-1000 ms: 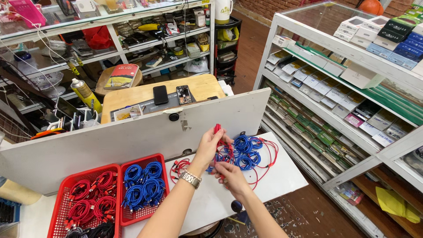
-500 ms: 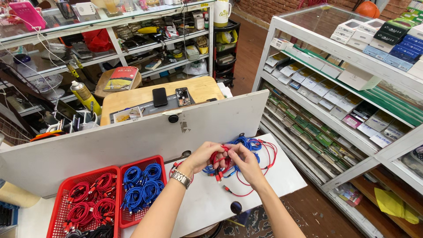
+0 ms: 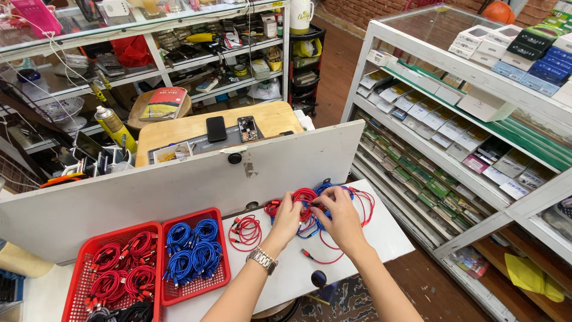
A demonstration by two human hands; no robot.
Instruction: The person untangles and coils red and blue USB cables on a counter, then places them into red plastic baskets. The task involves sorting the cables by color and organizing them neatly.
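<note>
Both hands meet over a tangle of red and blue cables (image 3: 351,200) on the white table (image 3: 286,274). My left hand (image 3: 287,217), with a metal watch on its wrist, pinches a red cable (image 3: 305,195) it is coiling. My right hand (image 3: 341,213) grips the same red cable from the right. One loose end of red cable trails toward the table's front edge. A finished red coil (image 3: 245,231) lies just left of my hands.
Two red baskets sit at the left: one with red coils (image 3: 116,271), one with blue coils (image 3: 193,253). A white upright board (image 3: 179,185) backs the table. A wooden desk (image 3: 196,128) with phones lies behind it. Glass shelves of boxes (image 3: 453,137) stand at the right.
My hands have drawn together and lifted a red cable out of the tangle, and a loose red end now trails on the table in front.
</note>
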